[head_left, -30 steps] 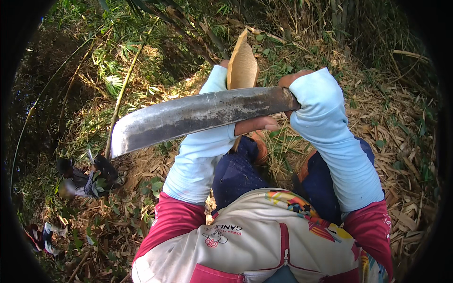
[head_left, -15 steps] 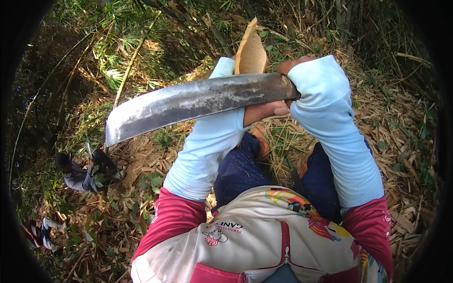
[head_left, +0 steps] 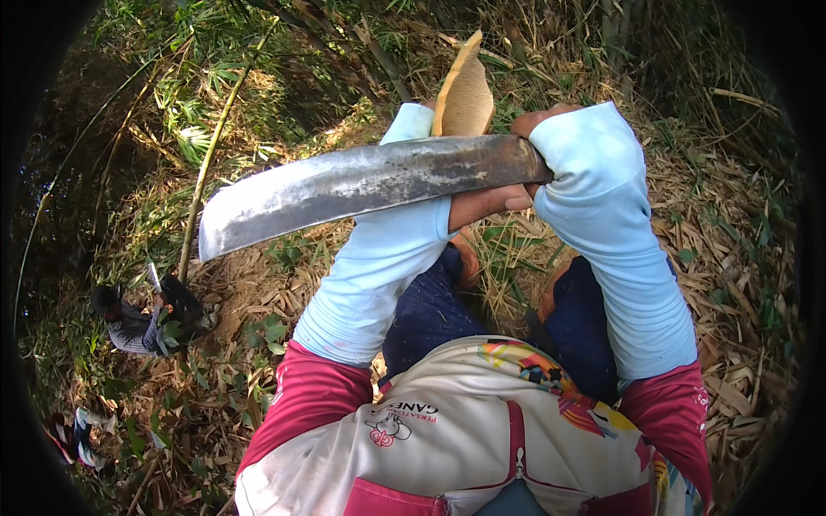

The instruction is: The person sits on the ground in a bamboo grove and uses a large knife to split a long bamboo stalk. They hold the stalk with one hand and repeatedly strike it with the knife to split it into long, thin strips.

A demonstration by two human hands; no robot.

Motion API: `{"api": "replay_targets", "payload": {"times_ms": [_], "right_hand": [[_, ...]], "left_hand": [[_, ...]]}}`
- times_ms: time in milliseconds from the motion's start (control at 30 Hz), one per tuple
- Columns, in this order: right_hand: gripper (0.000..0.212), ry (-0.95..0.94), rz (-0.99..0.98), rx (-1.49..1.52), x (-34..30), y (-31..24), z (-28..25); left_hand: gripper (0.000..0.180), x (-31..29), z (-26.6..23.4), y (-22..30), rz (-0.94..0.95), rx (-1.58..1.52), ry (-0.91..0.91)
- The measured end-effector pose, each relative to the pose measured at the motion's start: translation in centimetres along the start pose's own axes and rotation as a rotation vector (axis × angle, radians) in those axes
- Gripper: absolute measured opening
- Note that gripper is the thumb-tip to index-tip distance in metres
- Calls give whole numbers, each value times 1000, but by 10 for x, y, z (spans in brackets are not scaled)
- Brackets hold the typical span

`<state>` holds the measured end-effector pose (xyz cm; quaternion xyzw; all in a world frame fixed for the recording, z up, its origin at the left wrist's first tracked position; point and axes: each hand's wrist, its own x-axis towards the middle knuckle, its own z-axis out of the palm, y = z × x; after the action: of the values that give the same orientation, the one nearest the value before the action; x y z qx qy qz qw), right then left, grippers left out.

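Observation:
My right hand (head_left: 544,120) is closed around the handle end of a machete (head_left: 370,181), its grip mostly hidden by the loose light-blue sleeve. The broad, worn steel blade reaches left across my left forearm. Under the blade lies my left hand (head_left: 489,205), its thumb showing below the blade near the handle. Most of its fingers are hidden. Rising beyond the blade from that hand is a pale tan, grainy slab (head_left: 465,93) with a pointed top; its lower end is covered, and it looks held there. I cannot tell whether it is stone or wood.
Dry leaves (head_left: 731,318) and green plants cover the ground around my feet. A slanting bamboo stem (head_left: 211,155) stands at the left. Farther left a person (head_left: 138,322) sits low with a long blade; part of another person (head_left: 82,434) shows at the lower left.
The machete, slab and both hands shift slightly right in view, keeping nearly the same pose. The seated person at the left appears lower, with their blade more visible.

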<state>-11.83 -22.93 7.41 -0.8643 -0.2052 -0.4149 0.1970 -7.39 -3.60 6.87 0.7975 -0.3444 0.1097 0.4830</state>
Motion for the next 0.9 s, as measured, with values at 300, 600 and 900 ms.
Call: {"api": "replay_targets", "payload": {"times_ms": [300,600,900], "right_hand": [[15,-42,7,43,-1,0,1],[44,-125,37,77,-4,-5,1],[51,-270,125,-13,-7,-17,-6]], "left_hand": [[71,-7,-4,7,13,12,-26],[66,-14,-6,5,7,21,-38],[70,-23,-1,14,-100,-269,-57]]}}
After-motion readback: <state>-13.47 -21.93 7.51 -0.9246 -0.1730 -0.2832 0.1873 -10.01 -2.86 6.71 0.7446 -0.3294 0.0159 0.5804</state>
